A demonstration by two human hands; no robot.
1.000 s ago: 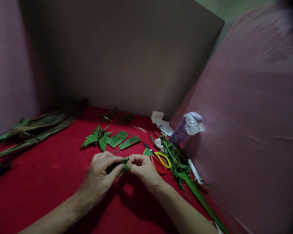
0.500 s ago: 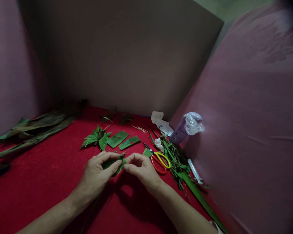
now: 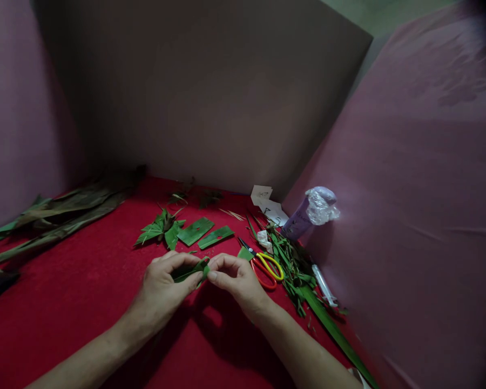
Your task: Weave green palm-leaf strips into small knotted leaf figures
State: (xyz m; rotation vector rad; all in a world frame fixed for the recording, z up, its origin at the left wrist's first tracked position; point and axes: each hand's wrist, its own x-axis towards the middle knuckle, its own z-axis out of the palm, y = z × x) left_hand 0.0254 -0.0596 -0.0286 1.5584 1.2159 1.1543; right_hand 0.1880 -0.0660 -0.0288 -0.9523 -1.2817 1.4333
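Between my two hands is a small folded piece of green leaf. My left hand is closed around it, thumb in front and fingers behind. With thumb and index finger together, my right hand pinches the leaf's right end; the fingertips partly cover it. Just beyond lie two cut leaf pieces, one wider piece and one narrower strip, each with a small hole or spot. To their left sits a cluster of pointed leaves. Scissors with one red and one yellow handle rest right of my right hand.
Leaf scraps pile up at the right, beside a long green leaf blade and a clear syringe-like tube. Behind them stands a purple container with plastic wrap. White cards, thin sticks and large dry leaves lie farther back.
My left thumb has shifted slightly on the leaf, and the folded piece has turned a little. Both hands stay in nearly the same place. Other things lie as before.
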